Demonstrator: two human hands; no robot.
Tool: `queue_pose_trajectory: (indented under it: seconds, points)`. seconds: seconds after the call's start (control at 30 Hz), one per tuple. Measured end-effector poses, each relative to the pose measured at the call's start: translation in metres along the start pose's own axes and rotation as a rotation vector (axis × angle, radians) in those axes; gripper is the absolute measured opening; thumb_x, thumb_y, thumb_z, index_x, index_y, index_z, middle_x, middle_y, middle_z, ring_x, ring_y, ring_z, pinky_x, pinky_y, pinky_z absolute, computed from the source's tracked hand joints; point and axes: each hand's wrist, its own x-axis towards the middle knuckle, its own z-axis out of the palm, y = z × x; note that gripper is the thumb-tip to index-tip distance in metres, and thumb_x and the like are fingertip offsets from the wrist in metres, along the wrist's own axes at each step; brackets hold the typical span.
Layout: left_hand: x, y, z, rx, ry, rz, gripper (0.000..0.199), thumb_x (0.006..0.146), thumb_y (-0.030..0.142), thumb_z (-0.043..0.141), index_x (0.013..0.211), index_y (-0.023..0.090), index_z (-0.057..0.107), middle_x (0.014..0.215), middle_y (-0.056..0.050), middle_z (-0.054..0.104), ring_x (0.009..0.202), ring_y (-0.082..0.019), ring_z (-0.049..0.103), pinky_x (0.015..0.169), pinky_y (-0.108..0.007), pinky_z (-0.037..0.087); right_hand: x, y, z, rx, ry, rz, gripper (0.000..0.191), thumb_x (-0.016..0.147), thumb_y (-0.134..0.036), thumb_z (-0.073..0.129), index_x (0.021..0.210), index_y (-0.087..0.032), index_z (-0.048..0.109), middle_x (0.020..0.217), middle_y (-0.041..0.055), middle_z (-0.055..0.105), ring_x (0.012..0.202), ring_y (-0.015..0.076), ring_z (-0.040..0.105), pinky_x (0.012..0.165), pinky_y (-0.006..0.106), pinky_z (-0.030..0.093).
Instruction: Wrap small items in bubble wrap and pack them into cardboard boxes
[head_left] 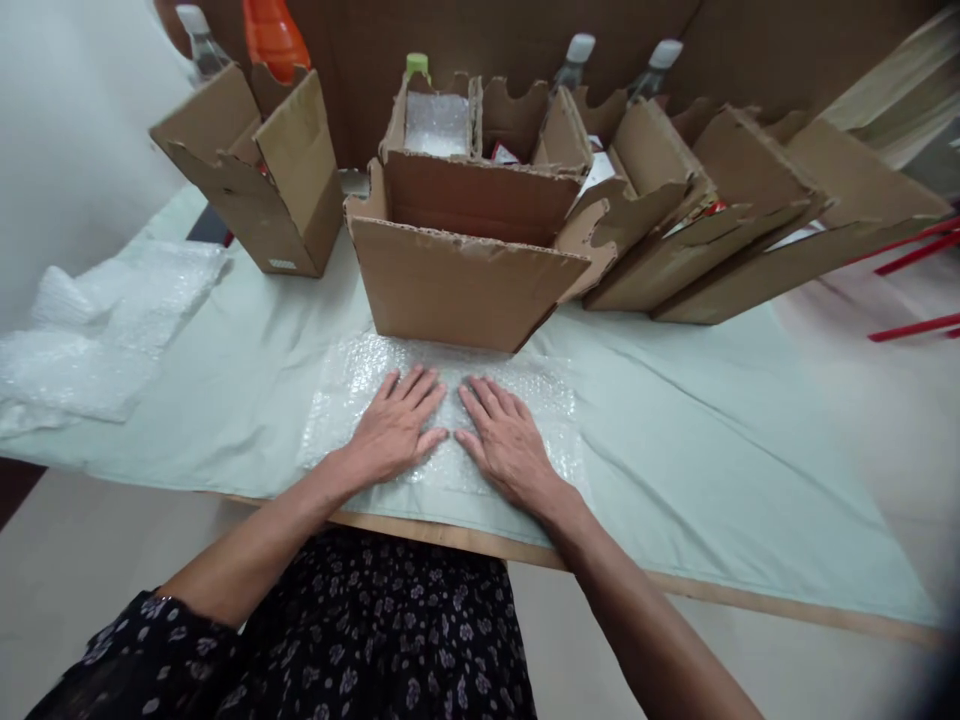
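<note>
A sheet of clear bubble wrap (330, 410) lies flat on the cloth-covered table in front of me. My left hand (397, 425) rests palm down on it, fingers spread. Beside it, my right hand (504, 435) also presses flat on the sheet with its fingers stretched out. Neither hand holds anything. The two thumbs point toward each other with a small gap between them. Just beyond my fingertips stands an open cardboard box (457, 285), which covers part of the sheet's far edge.
More cardboard boxes stand behind and to the right (645, 190), with another box (262, 210) at the left. Bottles, one an orange bottle (276, 40), rise behind them. Crumpled bubble wrap (112, 320) lies far left. The pale green cloth (697, 470) reaches the table's front edge (465, 535).
</note>
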Motion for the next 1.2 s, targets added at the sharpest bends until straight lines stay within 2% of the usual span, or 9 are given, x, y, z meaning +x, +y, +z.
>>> queue_pose_trajectory:
  seconds: [0.1,0.2,0.37,0.5,0.67,0.77,0.9,1.07,1.2]
  points:
    - [-0.011,-0.023,-0.004,-0.01,0.048,-0.108,0.065,0.1,0.05,0.052,0.155,0.017,0.043,0.171,-0.017,0.03,0.161,-0.037,0.02,0.13,-0.058,0.007,-0.01,0.019,0.007,-0.054,0.048,0.059,0.06,0.105,-0.048,0.04,0.158,-0.022,0.043,0.167,0.0107,0.041,0.155,0.0316,0.036,0.123,0.052,0.034]
    - [-0.029,-0.043,-0.012,-0.059,0.134,-0.203,0.066,0.097,0.05,0.055,0.154,0.017,0.045,0.172,-0.017,0.028,0.161,-0.04,0.019,0.129,-0.06,0.003,-0.028,0.044,0.007,-0.095,0.087,0.163,0.06,0.106,-0.05,0.038,0.158,-0.02,0.043,0.166,0.013,0.043,0.154,0.0324,0.038,0.122,0.053,0.034]
    - [-0.05,-0.055,-0.02,-0.101,0.22,-0.314,0.067,0.096,0.05,0.054,0.152,0.014,0.047,0.17,-0.022,0.029,0.16,-0.042,0.019,0.128,-0.061,0.0,-0.058,0.074,0.0,-0.134,0.159,0.364,0.06,0.106,-0.05,0.034,0.153,-0.016,0.048,0.161,0.0186,0.048,0.15,0.0367,0.043,0.118,0.057,0.038]
    - [-0.047,-0.04,-0.021,-0.08,0.185,-0.277,0.067,0.099,0.048,0.05,0.154,0.011,0.043,0.171,-0.024,0.028,0.161,-0.041,0.017,0.128,-0.061,0.002,-0.058,0.061,-0.009,-0.141,0.195,0.392,0.059,0.106,-0.048,0.035,0.152,-0.014,0.049,0.161,0.0201,0.047,0.151,0.0376,0.041,0.118,0.057,0.038]
    - [-0.013,-0.005,-0.013,0.054,0.092,-0.051,0.065,0.104,0.048,0.045,0.158,0.014,0.035,0.173,-0.02,0.024,0.163,-0.032,0.016,0.13,-0.054,0.012,-0.013,0.01,-0.01,-0.093,0.126,0.143,0.056,0.107,-0.045,0.035,0.155,-0.018,0.047,0.168,0.0133,0.04,0.155,0.0323,0.036,0.122,0.051,0.035]
    - [0.006,0.001,-0.008,0.138,0.015,-0.025,0.065,0.105,0.051,0.043,0.158,0.012,0.036,0.171,-0.021,0.029,0.161,-0.034,0.02,0.13,-0.055,0.014,0.01,-0.004,0.0,-0.078,0.072,0.074,0.057,0.107,-0.046,0.037,0.155,-0.017,0.049,0.165,0.0142,0.044,0.153,0.0324,0.039,0.122,0.051,0.034]
    - [0.007,-0.015,-0.009,0.204,-0.044,-0.105,0.07,0.103,0.055,0.046,0.158,0.012,0.038,0.171,-0.021,0.028,0.161,-0.037,0.02,0.13,-0.056,0.013,0.009,0.008,0.01,-0.102,0.062,0.09,0.058,0.107,-0.048,0.038,0.155,-0.017,0.048,0.165,0.0134,0.043,0.153,0.0317,0.038,0.122,0.051,0.031]
    - [-0.012,-0.04,-0.017,0.27,0.017,-0.266,0.071,0.103,0.052,0.046,0.159,0.009,0.036,0.171,-0.025,0.024,0.161,-0.039,0.017,0.13,-0.056,0.013,-0.017,0.03,0.009,-0.146,0.096,0.171,0.059,0.107,-0.05,0.036,0.156,-0.019,0.045,0.165,0.013,0.044,0.153,0.0315,0.039,0.122,0.051,0.032]
    - [-0.031,-0.051,-0.022,0.308,0.048,-0.306,0.065,0.104,0.047,0.043,0.158,0.012,0.037,0.17,-0.022,0.029,0.16,-0.037,0.022,0.129,-0.058,0.018,-0.039,0.042,0.006,-0.178,0.154,0.228,0.054,0.108,-0.046,0.034,0.152,-0.018,0.05,0.16,0.0145,0.051,0.15,0.0317,0.044,0.119,0.052,0.037]
